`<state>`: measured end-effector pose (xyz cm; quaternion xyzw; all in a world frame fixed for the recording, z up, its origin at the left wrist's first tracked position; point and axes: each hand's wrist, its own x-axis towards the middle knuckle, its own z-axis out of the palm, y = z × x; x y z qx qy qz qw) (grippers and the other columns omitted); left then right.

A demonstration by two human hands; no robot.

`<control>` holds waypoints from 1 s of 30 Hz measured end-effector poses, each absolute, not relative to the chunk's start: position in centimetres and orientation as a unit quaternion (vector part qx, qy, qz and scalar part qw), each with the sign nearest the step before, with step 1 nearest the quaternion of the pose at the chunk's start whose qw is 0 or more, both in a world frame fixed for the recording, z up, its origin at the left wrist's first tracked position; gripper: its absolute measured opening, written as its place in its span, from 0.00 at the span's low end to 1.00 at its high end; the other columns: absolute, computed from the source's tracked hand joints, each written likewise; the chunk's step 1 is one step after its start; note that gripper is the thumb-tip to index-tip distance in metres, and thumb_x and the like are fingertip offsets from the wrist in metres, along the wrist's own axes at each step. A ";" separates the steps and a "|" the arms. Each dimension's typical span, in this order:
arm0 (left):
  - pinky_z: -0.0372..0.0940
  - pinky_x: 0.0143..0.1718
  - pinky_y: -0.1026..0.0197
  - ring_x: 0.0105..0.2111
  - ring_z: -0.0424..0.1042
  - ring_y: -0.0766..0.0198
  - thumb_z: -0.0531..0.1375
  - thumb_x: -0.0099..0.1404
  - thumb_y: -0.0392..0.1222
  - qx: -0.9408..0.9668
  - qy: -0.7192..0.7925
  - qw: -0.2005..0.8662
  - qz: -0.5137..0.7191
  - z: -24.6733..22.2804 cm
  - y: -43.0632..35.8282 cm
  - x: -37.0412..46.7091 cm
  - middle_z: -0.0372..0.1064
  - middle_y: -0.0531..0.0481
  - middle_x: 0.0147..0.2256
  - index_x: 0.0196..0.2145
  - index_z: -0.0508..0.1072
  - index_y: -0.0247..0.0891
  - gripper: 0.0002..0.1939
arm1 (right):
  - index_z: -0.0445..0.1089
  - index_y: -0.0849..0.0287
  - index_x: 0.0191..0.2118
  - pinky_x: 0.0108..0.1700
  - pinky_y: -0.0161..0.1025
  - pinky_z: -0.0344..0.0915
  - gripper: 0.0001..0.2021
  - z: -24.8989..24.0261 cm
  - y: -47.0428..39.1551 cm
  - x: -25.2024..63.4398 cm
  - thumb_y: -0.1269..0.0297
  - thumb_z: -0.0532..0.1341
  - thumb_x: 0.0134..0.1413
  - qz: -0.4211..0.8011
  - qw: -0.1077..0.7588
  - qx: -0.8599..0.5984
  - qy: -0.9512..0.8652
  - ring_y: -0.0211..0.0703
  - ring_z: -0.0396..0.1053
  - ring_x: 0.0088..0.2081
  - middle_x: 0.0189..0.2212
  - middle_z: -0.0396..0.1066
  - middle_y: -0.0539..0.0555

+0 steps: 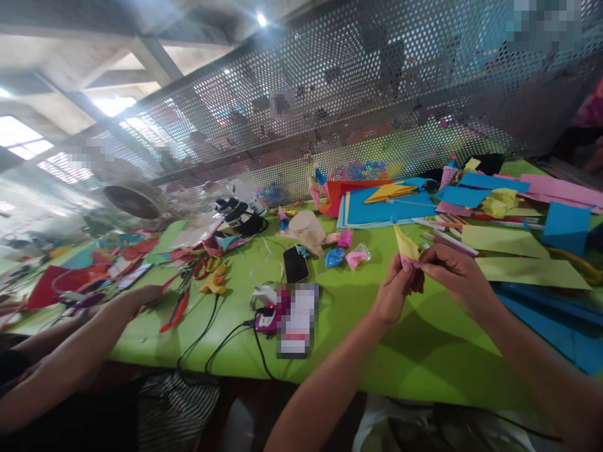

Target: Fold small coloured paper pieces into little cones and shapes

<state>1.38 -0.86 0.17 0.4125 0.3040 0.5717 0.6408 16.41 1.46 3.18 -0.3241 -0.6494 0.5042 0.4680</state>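
A small yellow paper cone [406, 243] with a pink lower edge and a blue tip is held over the green table [348, 370]. Around its lower part the fingers of my left hand [396, 285] are closed. My right hand [447, 270] pinches the pink edge from the right side, fingertips close to those of the left. Small blue [334, 257] and pink [357, 257] bundles lie to the left of the hands. Yellow paper strips [532, 272] and several pens [455, 242] are at the right.
Left of my arms are a phone [298, 323], a purple device [267, 320] with cables and a black phone [296, 263]. Another person's arm [94, 333] reaches in near orange-handled pliers [176, 311]. Behind the table stands a perforated metal screen [301, 119].
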 end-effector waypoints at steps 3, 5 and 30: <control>0.56 0.32 0.61 0.26 0.58 0.67 0.66 0.68 0.63 0.415 0.293 0.643 0.573 0.0 -0.9 1.3 0.58 0.57 0.27 0.44 0.68 0.40 0.24 | 0.73 0.54 0.34 0.34 0.45 0.73 0.10 3.2 1.5 16.4 0.57 0.65 0.67 0.516 0.466 -0.315 -0.645 0.45 0.74 0.30 0.28 0.74 0.50; 0.56 0.32 0.62 0.27 0.59 0.67 0.65 0.70 0.63 0.419 0.295 0.638 0.574 -0.3 -0.8 1.2 0.59 0.57 0.28 0.45 0.69 0.40 0.23 | 0.73 0.54 0.34 0.35 0.45 0.72 0.10 3.4 1.5 16.3 0.57 0.64 0.67 0.514 0.465 -0.314 -0.649 0.46 0.74 0.30 0.28 0.74 0.51; 0.61 0.37 0.63 0.35 0.61 0.66 0.66 0.69 0.64 0.469 0.368 0.547 0.587 -0.1 -1.1 1.0 0.64 0.53 0.38 0.52 0.68 0.43 0.26 | 0.73 0.52 0.36 0.36 0.44 0.67 0.05 3.6 1.0 16.2 0.60 0.63 0.63 0.273 0.457 -0.415 -0.738 0.47 0.74 0.34 0.32 0.76 0.53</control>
